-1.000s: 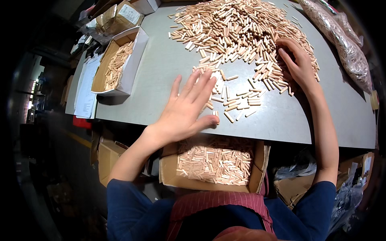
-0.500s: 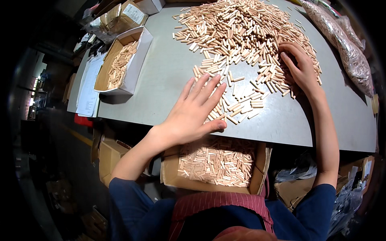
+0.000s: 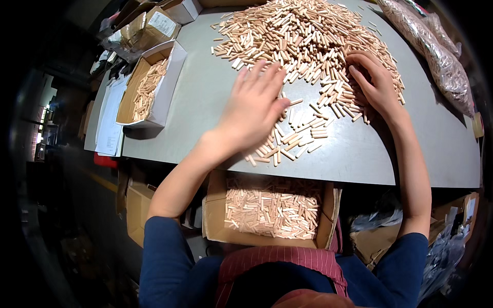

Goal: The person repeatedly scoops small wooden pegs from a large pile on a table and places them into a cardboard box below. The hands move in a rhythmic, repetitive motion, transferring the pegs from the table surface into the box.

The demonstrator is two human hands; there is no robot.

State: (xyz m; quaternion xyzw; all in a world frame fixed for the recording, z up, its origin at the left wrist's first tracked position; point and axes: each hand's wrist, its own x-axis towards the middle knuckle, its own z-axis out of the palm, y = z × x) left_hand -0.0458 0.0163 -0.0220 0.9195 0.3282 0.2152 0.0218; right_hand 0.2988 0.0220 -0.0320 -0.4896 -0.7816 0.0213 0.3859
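A large pile of short wooden dowel pins covers the back middle of the grey table. My left hand, slightly blurred, is over the front left fringe of the pile with its fingers stretched out and nothing held. Loose dowels are scattered to its right and toward the front edge; those beneath the palm are hidden. My right hand curves against the right side of the pile, thumb and index finger apart, its other fingers partly hidden. Below the table edge, in front of me, a cardboard box contains many more dowels.
A white carton with dowels in it stands at the left beside paper sheets. Taped cardboard boxes are behind it. Clear plastic bags filled with dowels lie along the right side. The table's front edge runs above the box.
My left hand has moved away from the front edge toward the pile, uncovering dowels near the edge. My right hand stays at the pile's right side. The whole view has shifted slightly.
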